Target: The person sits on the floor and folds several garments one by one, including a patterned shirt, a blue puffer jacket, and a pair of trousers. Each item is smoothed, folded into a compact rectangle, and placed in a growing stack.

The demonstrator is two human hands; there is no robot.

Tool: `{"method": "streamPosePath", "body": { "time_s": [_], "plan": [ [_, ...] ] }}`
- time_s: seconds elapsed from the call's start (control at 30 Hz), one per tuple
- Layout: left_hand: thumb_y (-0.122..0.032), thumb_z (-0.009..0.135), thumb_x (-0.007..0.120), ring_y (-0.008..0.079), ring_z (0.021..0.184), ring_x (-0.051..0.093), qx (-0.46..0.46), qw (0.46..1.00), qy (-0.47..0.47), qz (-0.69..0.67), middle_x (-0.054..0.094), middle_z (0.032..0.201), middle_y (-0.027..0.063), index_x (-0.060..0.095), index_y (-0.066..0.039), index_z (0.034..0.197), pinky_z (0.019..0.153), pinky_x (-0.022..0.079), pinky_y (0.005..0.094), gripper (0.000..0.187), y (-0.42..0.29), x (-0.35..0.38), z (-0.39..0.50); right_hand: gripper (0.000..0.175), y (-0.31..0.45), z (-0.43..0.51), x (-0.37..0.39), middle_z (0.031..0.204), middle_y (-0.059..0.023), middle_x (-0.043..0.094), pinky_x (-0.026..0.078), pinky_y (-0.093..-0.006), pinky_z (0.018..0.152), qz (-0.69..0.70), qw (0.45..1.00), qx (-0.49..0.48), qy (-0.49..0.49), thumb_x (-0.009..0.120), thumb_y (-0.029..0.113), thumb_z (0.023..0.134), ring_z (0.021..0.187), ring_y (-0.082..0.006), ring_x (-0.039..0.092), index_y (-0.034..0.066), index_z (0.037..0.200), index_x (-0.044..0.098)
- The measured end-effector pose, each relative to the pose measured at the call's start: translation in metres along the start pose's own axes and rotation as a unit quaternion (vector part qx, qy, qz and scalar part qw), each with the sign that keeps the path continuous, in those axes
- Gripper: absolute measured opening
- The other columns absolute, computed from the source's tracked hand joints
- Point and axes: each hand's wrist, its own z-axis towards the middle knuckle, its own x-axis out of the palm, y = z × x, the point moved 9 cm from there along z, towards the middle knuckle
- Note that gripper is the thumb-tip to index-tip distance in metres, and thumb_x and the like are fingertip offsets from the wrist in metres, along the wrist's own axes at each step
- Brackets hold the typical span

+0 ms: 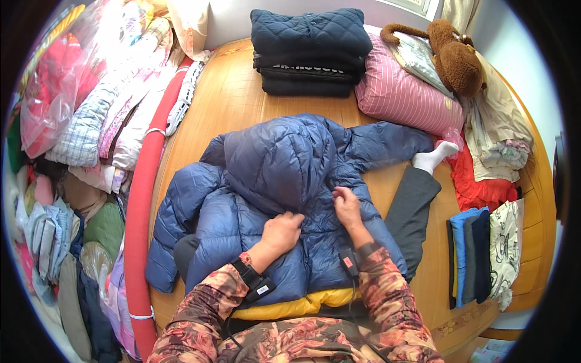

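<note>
A blue hooded puffer jacket [268, 254] lies front up across my lap, its yellow lining [295, 309] showing along the hem. The puffed hood [277, 159] points away from me. One sleeve [386, 143] stretches to the far right, while the other sleeve [174, 218] bends down on the left. My left hand [281, 231] has its fingers curled at the front placket just below the hood, pinching the fabric there. To its right, my right hand [347, 206] rests against the jacket's upper front with bent fingers; whether it grips any cloth is hidden.
Folded dark clothes [311, 54] are stacked at the back. A pink striped bundle [404, 86] and a brown plush monkey [454, 59] lie back right. Folded garments [472, 256] stand at the right. Along the left runs a red padded rail [143, 218], with piled clothes [81, 140] beyond.
</note>
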Motion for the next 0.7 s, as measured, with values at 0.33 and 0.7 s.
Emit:
{"method": "streamPosePath", "body": {
  "time_s": [0.33,0.7],
  "plan": [
    [-0.038,0.092,0.063,0.0405,0.132,0.031,-0.426,0.596,-0.315,-0.603,0.033,0.143,0.0213,0.036,-0.006,0.139,0.094,0.04,0.0676,0.063,0.188,-0.066,0.006,0.054,0.049,0.013,0.027,0.13,-0.017,0.053,0.049,-0.0504,0.089,0.387,0.89,0.239,0.011,0.065,0.03,0.092,0.117,-0.0301,0.053,0.0002,0.134,0.047],
    [-0.082,0.071,0.061,0.045,0.145,0.013,-0.403,0.451,-0.014,-0.796,0.009,0.16,0.0217,0.009,-0.008,0.155,0.109,0.015,0.0708,0.123,0.176,-0.005,0.057,0.039,0.079,0.057,0.108,0.103,-0.0146,0.066,0.056,-0.04,0.075,0.482,0.819,0.305,0.059,0.07,0.024,0.087,0.085,-0.0271,0.066,-0.0059,0.109,0.06]
  ]
}}
